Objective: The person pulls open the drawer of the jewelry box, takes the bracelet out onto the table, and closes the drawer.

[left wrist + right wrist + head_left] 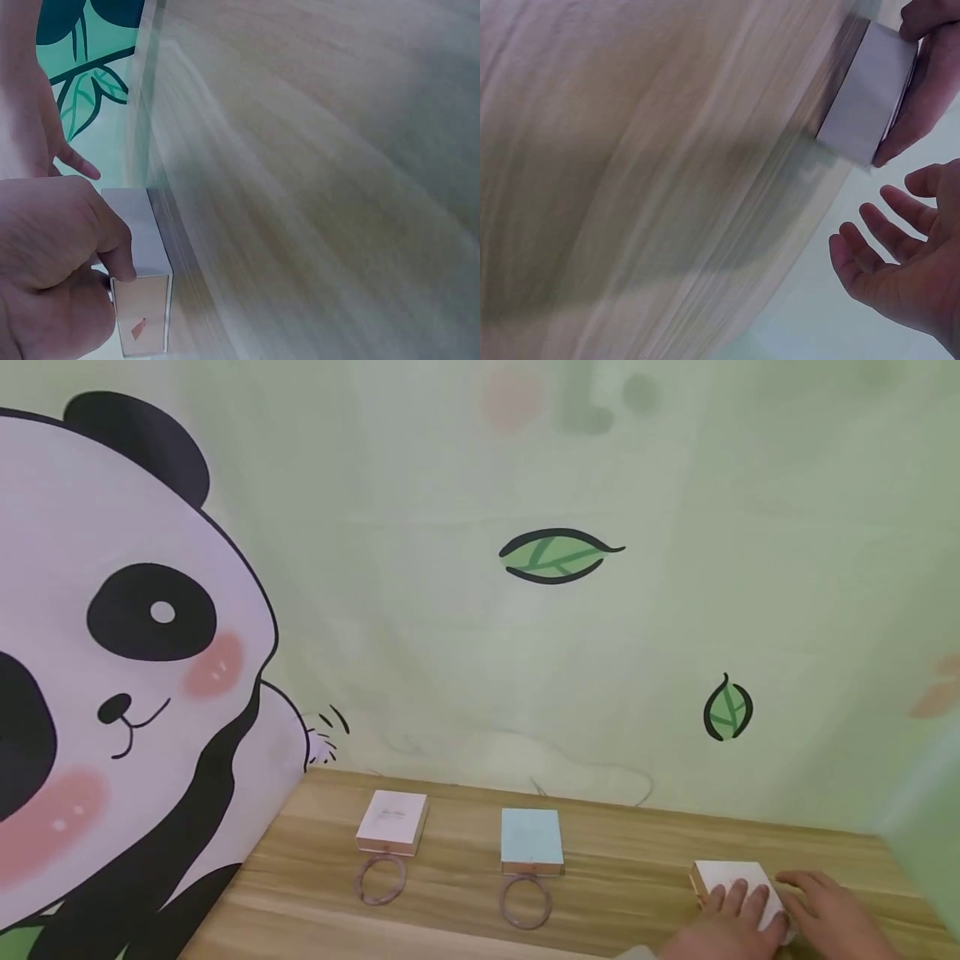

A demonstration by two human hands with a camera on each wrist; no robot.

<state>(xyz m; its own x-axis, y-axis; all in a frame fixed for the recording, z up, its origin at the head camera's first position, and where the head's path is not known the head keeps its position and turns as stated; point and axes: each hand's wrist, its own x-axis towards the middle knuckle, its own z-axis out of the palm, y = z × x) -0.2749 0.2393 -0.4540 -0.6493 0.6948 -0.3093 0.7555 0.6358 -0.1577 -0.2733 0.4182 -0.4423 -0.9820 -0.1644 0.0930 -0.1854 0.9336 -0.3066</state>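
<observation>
a left hand (723, 931) grips a flat, smooth white box (731, 870) with tan sides near the right edge of a wood-grained table (622, 852); the right hand (834, 910) stands free just beside it, fingers loosely spread. toward the back edge lie a square white carton (393, 814) and a pale-blue carton (531, 835), each fronted by a slim round ring (378, 902).

I'm seeing a white-topped box (733, 870) under the distant left hand (723, 928), and a pale-blue-topped box (531, 835) to its left.

Wooden tabletop (630, 860) with boxes (531, 836), rings (525, 927)
</observation>
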